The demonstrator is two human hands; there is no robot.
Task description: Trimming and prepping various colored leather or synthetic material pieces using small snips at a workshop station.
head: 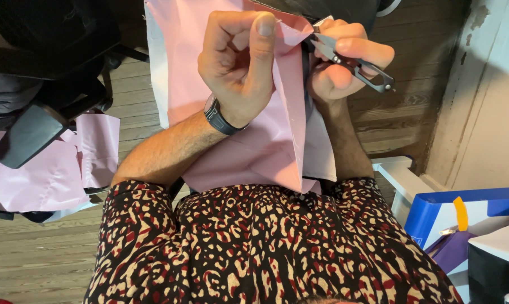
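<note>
A pink plastic mailer bag [254, 141] hangs in front of my chest. My left hand [237, 59], with a dark watch on the wrist, pinches the bag's upper edge between thumb and fingers. My right hand [341, 62] grips small grey thread snips [353, 62], whose blades meet the bag's top edge just right of my left thumb. Something dark shows at the open top of the bag. My patterned red, black and cream shirt fills the bottom of the view.
More pink mailers [52, 169] lie on the wooden floor at left, beside a black office chair [35, 67]. A blue and white box [462, 219] with purple contents stands at lower right, next to a white ledge [398, 174] and a pale wall.
</note>
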